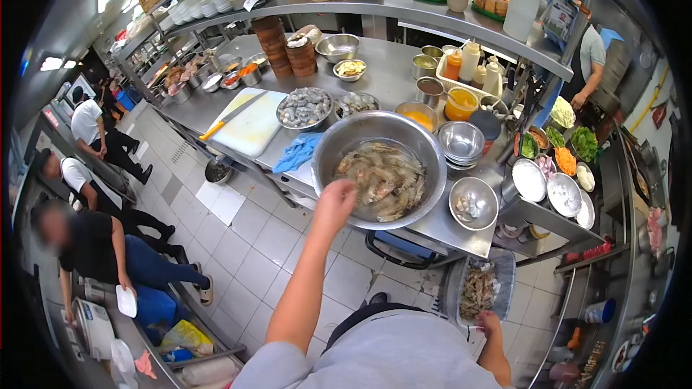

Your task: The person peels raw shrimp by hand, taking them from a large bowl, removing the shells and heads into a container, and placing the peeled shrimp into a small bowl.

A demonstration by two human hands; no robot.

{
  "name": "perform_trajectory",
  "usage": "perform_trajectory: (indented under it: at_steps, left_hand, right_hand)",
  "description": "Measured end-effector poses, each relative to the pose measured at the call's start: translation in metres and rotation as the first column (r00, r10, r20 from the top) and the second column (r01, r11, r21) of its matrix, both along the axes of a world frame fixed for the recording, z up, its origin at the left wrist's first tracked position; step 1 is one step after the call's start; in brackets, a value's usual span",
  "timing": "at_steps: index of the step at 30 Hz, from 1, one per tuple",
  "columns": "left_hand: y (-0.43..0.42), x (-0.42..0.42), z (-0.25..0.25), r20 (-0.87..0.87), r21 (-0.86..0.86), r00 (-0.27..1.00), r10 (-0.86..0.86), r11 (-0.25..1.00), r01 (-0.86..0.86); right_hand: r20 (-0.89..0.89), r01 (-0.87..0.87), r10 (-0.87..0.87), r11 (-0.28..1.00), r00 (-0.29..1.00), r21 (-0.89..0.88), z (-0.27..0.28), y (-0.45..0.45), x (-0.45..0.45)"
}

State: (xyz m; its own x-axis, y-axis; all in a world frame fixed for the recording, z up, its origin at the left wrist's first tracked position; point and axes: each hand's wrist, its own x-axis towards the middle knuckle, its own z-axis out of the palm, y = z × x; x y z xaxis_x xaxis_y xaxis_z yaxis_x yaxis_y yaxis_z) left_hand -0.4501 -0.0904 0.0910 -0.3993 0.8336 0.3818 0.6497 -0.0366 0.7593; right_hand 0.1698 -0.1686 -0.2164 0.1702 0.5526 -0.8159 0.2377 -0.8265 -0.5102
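Observation:
A large steel bowl (429, 198) of whole raw prawns (382, 180) in water stands at the counter's front edge. My left hand (336, 202) is at its near left rim, fingers curled and slightly smeared by motion; anything in them is hidden. Lower right, my right hand (489, 323) hangs beside a lined waste bin (507, 274) holding prawn heads and shells (477, 292). Its fingers are bent together, and what they hold is too small to make out. A small steel bowl (484, 193) with a few peeled prawns (470, 209) sits right of the big bowl.
Bowls of peeled prawns (304, 108), a blue cloth (301, 153), a white cutting board (254, 137) and a knife (245, 109) lie to the left. Stacked steel bowls (461, 142) and sauce containers (460, 104) stand behind right. Several people are at left; another person (587, 65) is at right.

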Motion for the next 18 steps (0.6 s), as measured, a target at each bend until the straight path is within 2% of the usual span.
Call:
perform_trajectory:
  at_steps: [2,3,5,6,8,9,11,14,15,17,18]
  left_hand:
    - [0.038,-0.002,-0.012,-0.241,-0.332,0.965,-0.103,0.943,0.018]
    - [0.056,-0.005,-0.027,-0.245,-0.333,0.964,-0.106,0.943,0.019]
    - [0.085,-0.010,-0.057,-0.399,-0.733,0.829,-0.393,0.680,-0.030]
    - [0.091,-0.007,-0.061,-0.402,-0.733,0.822,-0.403,0.680,-0.025]
    - [0.101,-0.002,-0.065,-0.346,-0.844,0.777,-0.526,0.537,-0.013]
    - [0.104,-0.001,-0.069,-0.351,-0.841,0.771,-0.531,0.541,-0.010]
    - [0.105,0.000,-0.079,-0.347,-0.753,0.831,-0.434,0.657,0.029]
    - [0.124,-0.021,-0.110,-0.325,-0.737,0.864,-0.384,0.675,0.022]
    - [0.122,-0.025,-0.095,-0.322,-0.739,0.859,-0.398,0.673,0.035]
    - [0.111,-0.042,-0.057,-0.144,-0.670,0.900,-0.412,0.710,0.218]
    - [0.103,-0.045,-0.042,-0.145,-0.670,0.895,-0.421,0.708,0.224]
  right_hand:
    - [-0.006,-0.036,0.036,0.999,0.999,0.026,0.003,0.019,-0.013]
    - [-0.070,-0.001,0.007,0.996,0.998,0.089,0.010,0.028,-0.023]
    - [-0.142,0.052,-0.031,0.988,0.989,0.148,0.017,0.036,-0.040]
    - [-0.169,0.075,-0.044,0.980,0.985,0.183,0.019,0.040,-0.048]
    - [-0.222,0.069,-0.019,0.973,0.975,0.222,0.012,0.042,-0.051]
    - [-0.225,0.079,-0.027,0.971,0.974,0.226,0.015,0.040,-0.054]
    - [-0.251,0.050,0.000,0.980,0.968,0.192,0.023,0.030,-0.057]
    - [-0.253,0.145,-0.101,0.977,0.962,0.159,0.035,0.014,-0.059]
    - [-0.250,0.159,-0.117,0.975,0.961,0.157,0.041,0.009,-0.059]
    - [-0.312,0.216,-0.144,0.953,0.939,0.213,0.056,0.006,-0.057]
    - [-0.347,0.230,-0.146,0.949,0.927,0.216,0.060,0.010,-0.057]
